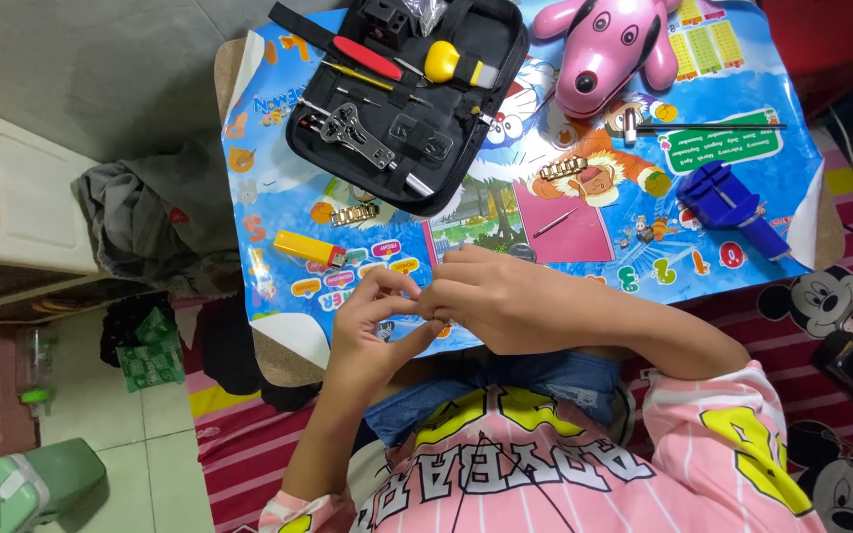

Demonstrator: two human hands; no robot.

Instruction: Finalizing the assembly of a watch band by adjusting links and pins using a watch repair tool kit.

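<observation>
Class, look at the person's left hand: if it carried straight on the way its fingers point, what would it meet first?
The left hand points toward the right hand, whose fingers it nearly touches, so it would probably meet those first. Whether something small sits between them cannot be told.

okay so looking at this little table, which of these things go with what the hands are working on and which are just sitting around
With the work: left hand and right hand, fingertips pinched together on something too small to tell; open black tool case; gold watch-band pieces; blue link remover; small hammer.

Lying about: pink toy dog; green container; grey cloth.
</observation>
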